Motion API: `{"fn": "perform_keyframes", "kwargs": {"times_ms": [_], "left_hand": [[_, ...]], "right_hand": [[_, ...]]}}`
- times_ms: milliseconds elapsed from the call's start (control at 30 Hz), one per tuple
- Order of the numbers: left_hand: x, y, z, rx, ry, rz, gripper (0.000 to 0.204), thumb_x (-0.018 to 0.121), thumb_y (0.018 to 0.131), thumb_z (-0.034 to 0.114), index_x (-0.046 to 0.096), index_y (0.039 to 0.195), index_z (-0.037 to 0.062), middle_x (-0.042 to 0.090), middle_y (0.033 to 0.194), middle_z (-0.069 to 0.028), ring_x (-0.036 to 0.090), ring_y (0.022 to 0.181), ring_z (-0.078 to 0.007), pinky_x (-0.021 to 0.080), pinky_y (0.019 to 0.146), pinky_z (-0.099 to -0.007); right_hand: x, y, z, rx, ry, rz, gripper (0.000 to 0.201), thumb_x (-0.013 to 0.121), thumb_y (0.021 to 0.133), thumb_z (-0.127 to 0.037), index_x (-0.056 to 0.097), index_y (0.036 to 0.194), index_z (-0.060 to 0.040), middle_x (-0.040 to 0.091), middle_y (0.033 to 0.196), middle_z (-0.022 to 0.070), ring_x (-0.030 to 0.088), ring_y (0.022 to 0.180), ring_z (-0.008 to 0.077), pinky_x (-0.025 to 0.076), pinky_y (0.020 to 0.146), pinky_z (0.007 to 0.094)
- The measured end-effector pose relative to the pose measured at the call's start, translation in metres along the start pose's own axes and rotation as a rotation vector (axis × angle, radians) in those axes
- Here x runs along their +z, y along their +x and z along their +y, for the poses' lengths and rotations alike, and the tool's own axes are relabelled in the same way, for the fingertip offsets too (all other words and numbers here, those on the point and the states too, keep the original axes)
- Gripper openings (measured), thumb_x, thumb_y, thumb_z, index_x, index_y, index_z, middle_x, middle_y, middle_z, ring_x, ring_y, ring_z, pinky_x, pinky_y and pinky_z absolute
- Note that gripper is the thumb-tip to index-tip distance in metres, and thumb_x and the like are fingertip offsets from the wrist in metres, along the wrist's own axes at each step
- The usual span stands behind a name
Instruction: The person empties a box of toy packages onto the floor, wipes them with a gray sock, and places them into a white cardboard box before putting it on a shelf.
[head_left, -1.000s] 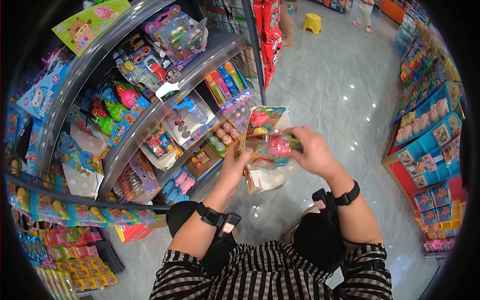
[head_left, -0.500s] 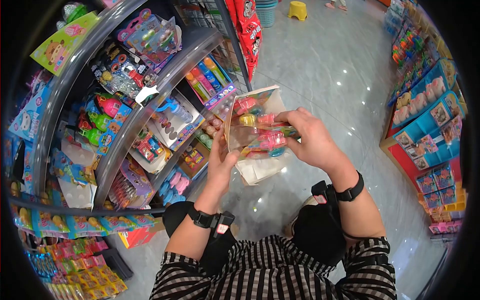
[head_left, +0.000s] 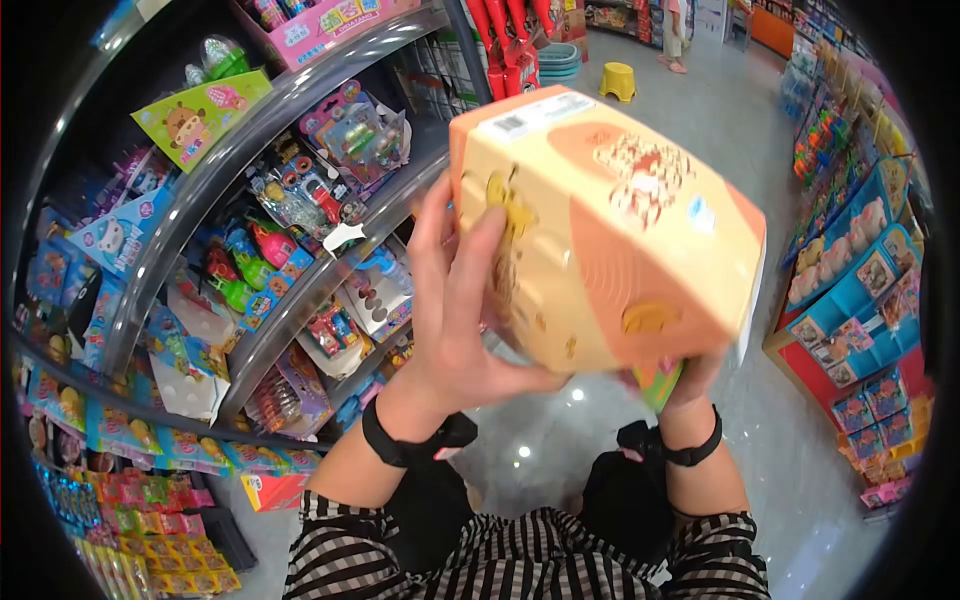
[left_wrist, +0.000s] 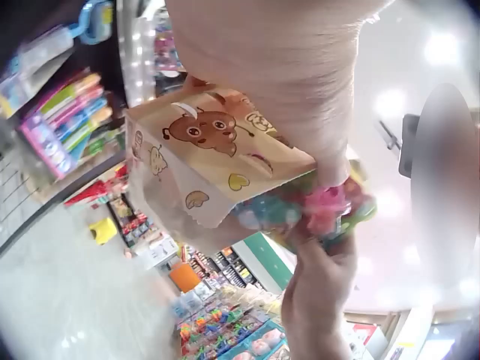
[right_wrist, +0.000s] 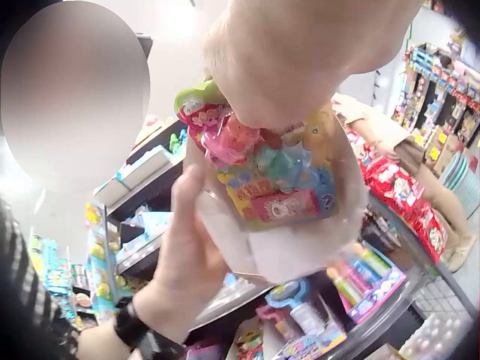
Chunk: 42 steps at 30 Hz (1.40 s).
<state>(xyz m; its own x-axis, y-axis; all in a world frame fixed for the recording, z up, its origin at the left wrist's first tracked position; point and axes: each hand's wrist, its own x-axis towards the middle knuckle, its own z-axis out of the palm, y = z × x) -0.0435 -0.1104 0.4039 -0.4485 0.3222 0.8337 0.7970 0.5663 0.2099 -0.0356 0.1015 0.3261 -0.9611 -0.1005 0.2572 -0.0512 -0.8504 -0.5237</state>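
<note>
A peach-and-orange cardboard display box [head_left: 600,240] with cartoon prints is tilted up in front of me, its printed outside facing the head camera. My left hand [head_left: 445,330] grips it by the left side, thumb on the printed face. Below its right end my right hand [head_left: 695,380], partly hidden by the box, pinches a carded toy pack [left_wrist: 326,208] with a pink plastic piece. In the right wrist view that pack lies at the box's open side, and other colourful toy packs [right_wrist: 289,172] sit inside against the white inner wall.
A curved multi-tier shelf [head_left: 300,130] full of boxed toys stands close on the left. Bagged snacks [head_left: 150,510] hang below it. To the right is a blue-and-red display stand [head_left: 850,300]. A yellow stool [head_left: 619,82] and another person [head_left: 676,35] are farther back on the grey floor.
Both hands have raised the box toward the head camera and turned it, so its printed outside now shows instead of the open side with the toys. The right hand has gone partly behind it.
</note>
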Motion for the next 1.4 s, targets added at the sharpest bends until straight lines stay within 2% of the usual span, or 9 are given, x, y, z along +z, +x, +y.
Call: {"fn": "perform_keyframes", "kwargs": {"times_ms": [100,333,400,633,767,800,967,1133,1400], "left_hand": [[-0.008,0.015,0.020,0.106,0.060,0.008,0.109,0.090,0.049,0.038,0.038,0.138,0.0028,0.023,0.142,-0.0355,0.033,0.130,-0.0486,0.035,0.102,-0.0544],[-0.006,0.031,0.030,0.125,0.062,0.042,0.105,0.090,0.049,0.039,0.041,0.134,0.0001,0.022,0.143,-0.0333,0.037,0.127,-0.0449,0.044,0.094,-0.0496],[-0.012,0.029,0.037,0.116,0.090,0.042,0.104,0.089,0.051,0.041,0.041,0.134,0.0015,0.022,0.143,-0.0331,0.040,0.125,-0.0442,0.045,0.094,-0.0497],[-0.013,0.025,0.039,0.174,0.103,0.091,0.112,0.090,0.051,0.041,0.034,0.140,0.0037,0.020,0.144,-0.0330,0.034,0.129,-0.0470,0.038,0.101,-0.0527],[0.001,-0.012,0.037,-0.268,-0.119,0.043,0.109,0.086,0.055,0.029,0.028,0.143,0.0026,0.026,0.142,-0.0263,0.037,0.130,-0.0408,0.036,0.105,-0.0483],[0.006,-0.031,0.030,-0.504,-0.230,0.003,0.104,0.084,0.059,0.023,0.027,0.144,0.0029,0.026,0.144,-0.0201,0.040,0.129,-0.0344,0.038,0.103,-0.0444],[0.047,-0.134,0.010,-1.537,-1.369,-0.121,0.061,0.050,0.093,0.048,0.041,0.137,0.0072,0.056,0.125,-0.0118,0.057,0.117,-0.0259,0.049,0.095,-0.0447],[0.069,-0.197,-0.008,-1.819,-1.367,-0.100,0.076,0.057,0.083,0.063,0.046,0.132,0.0057,0.056,0.122,-0.0154,0.058,0.110,-0.0301,0.049,0.088,-0.0492],[0.063,-0.208,-0.017,-1.931,-1.180,-0.040,0.079,0.057,0.081,0.063,0.044,0.132,0.0043,0.053,0.115,-0.0191,0.057,0.100,-0.0317,0.047,0.083,-0.0492]], "right_hand": [[0.044,-0.007,-0.011,-0.233,-0.133,0.166,0.077,0.066,0.080,-0.052,0.036,0.136,-0.0079,0.059,0.100,0.0117,0.062,0.077,0.0226,0.056,0.070,0.0363],[0.000,-0.007,-0.038,-0.106,0.176,-0.309,0.088,0.041,0.083,-0.074,0.035,0.141,-0.0070,0.049,0.134,0.0182,0.056,0.115,0.0331,0.052,0.092,0.0456],[0.013,-0.008,-0.055,-0.089,-0.352,-0.018,0.094,0.039,0.082,-0.076,0.032,0.143,-0.0054,0.046,0.137,0.0189,0.054,0.119,0.0345,0.051,0.093,0.0476],[0.032,-0.012,-0.049,-0.089,0.232,-0.232,0.057,0.066,0.088,-0.020,0.040,0.134,0.0003,0.053,0.127,0.0165,0.056,0.115,0.0328,0.048,0.096,0.0447],[0.040,0.014,-0.058,-1.058,-1.585,-0.318,0.049,0.073,0.069,-0.001,0.057,0.115,-0.0030,0.062,0.106,0.0137,0.060,0.099,0.0348,0.050,0.083,0.0433],[0.042,0.018,-0.055,-1.056,-1.581,-0.326,0.049,0.073,0.069,-0.001,0.057,0.115,-0.0030,0.062,0.106,0.0137,0.060,0.099,0.0348,0.050,0.083,0.0433],[0.028,0.027,-0.016,-0.243,-1.638,-0.481,0.041,0.071,0.071,-0.007,0.060,0.110,-0.0040,0.063,0.103,0.0147,0.061,0.091,0.0328,0.050,0.078,0.0391],[-0.044,0.033,0.044,0.309,-1.432,-0.345,0.034,0.070,0.078,-0.015,0.062,0.109,-0.0031,0.065,0.097,0.0187,0.063,0.087,0.0359,0.051,0.079,0.0407],[-0.053,0.035,0.064,-0.003,-1.631,-0.431,0.034,0.070,0.076,-0.004,0.063,0.109,-0.0059,0.062,0.106,0.0122,0.058,0.098,0.0315,0.048,0.085,0.0382]]}}
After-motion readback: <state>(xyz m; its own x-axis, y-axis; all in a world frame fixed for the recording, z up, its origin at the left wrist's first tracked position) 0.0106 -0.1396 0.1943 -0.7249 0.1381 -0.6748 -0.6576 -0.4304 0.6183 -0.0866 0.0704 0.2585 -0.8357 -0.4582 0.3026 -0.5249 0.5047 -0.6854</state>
